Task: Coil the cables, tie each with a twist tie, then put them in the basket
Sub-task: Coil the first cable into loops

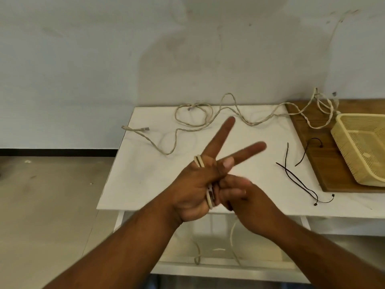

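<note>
1. Your left hand [193, 184] is up over the near edge of the table [145, 174], with two fingers [220, 138] stretched out in a V and the rest folded in.
2. The cable [209, 200] is wound round that hand. Cream loops show at its outer edge below the V and again at the heel of the palm, so the left hand is clamped on the coil.
3. Your right hand [252, 205] is pressed up against the left, with its curled fingers meeting the loops at the palm. It is blurred, but it looks to be pinching the cable there.
4. A loose tail of the cable drops from under your right hand, past the table edge, in front of the lower shelf [208, 265].
5. A second cable [187, 124] lies uncoiled along the far side of the table. One plug end is near the far left corner, there is a loose loop by the wall, and the rest snakes right onto the board [325, 163].
6. The ties [295, 178] are thin, dark and unused. They lie on the table to the right of your hands, and one curls over the edge of the board.
7. The basket [345, 155] sits on the board at the far right, tilted and partly out of frame. No cable shows in the part of it you can see.
</note>
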